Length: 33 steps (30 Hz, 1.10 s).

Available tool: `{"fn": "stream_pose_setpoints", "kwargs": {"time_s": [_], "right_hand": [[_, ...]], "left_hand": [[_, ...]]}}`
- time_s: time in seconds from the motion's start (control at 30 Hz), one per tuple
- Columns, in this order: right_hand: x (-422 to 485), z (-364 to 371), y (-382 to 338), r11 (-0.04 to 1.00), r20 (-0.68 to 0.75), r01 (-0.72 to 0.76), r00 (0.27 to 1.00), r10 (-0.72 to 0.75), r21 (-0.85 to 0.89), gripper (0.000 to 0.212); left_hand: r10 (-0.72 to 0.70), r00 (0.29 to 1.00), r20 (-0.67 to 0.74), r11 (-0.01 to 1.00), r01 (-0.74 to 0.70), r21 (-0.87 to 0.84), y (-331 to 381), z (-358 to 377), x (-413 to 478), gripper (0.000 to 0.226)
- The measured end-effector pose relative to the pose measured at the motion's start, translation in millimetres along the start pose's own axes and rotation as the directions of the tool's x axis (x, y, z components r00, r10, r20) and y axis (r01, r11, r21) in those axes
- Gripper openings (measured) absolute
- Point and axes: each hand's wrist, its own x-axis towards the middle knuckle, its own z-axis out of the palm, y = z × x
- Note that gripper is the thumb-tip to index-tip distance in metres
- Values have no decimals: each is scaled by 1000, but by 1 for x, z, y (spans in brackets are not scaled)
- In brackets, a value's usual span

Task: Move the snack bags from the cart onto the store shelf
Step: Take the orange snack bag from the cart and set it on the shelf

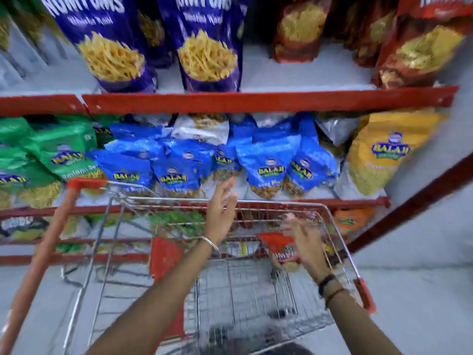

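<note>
A wire shopping cart (256, 204) with red trim stands against the store shelf (256, 101). My right hand (304, 242) reaches down into the cart's far right corner and grips a red snack bag (277, 245). My left hand (221, 208) hovers above the cart's far rim with fingers spread and nothing in it, just below the row of blue bags (266, 165) on the middle shelf. The picture is blurred by motion.
The top shelf carries large purple bags (112, 44) and red-brown bags (419, 47). Green bags (61, 149) lie left and a yellow bag (386, 149) right on the middle shelf. A red cart handle (46, 242) runs down the left.
</note>
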Motion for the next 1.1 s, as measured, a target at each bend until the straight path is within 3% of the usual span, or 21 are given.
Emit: {"fn": "stream_pose_setpoints", "kwargs": {"time_s": [0.07,0.13,0.23,0.3,0.4,0.5,0.57,0.67,0.83,0.93,1.03,1.1], "right_hand": [[-9,-14,31,981,109,-159,979,171,-112,25],[-8,-30,73,905,273,-323,877,396,-276,14],[12,-52,133,762,217,-469,769,601,-448,15],[29,-59,166,705,162,-482,755,635,-520,40],[52,-59,185,776,136,-411,838,528,-479,66],[67,-52,184,847,119,-300,915,386,-438,53],[76,-47,186,874,51,-280,944,326,-397,36],[80,-42,200,887,-62,-252,967,248,-387,28],[78,-42,212,867,-164,-242,969,188,-436,20],[80,-46,199,873,-158,-206,976,151,-442,19],[76,-49,171,892,-164,-187,978,130,-411,10],[72,-50,150,919,-165,-167,980,114,-357,8]], "left_hand": [[-127,992,14,992,127,-8,-31,19,-18,49],[-258,966,13,966,258,-12,-66,38,-32,57],[-414,910,38,910,413,30,-108,61,-45,62],[-498,866,35,866,495,69,-129,76,-49,46],[-644,765,-12,751,635,184,-159,98,-50,47],[-659,752,5,735,642,217,-186,115,-47,46],[-663,748,22,744,656,129,-199,123,-39,39],[-633,773,30,773,630,74,-213,135,-31,34],[-649,756,-86,726,649,228,-216,139,-22,17],[-551,827,-112,803,562,200,-202,133,-18,14],[-529,847,-55,807,522,276,-178,122,-14,14],[-480,876,-45,863,481,154,-160,114,-13,15]]}}
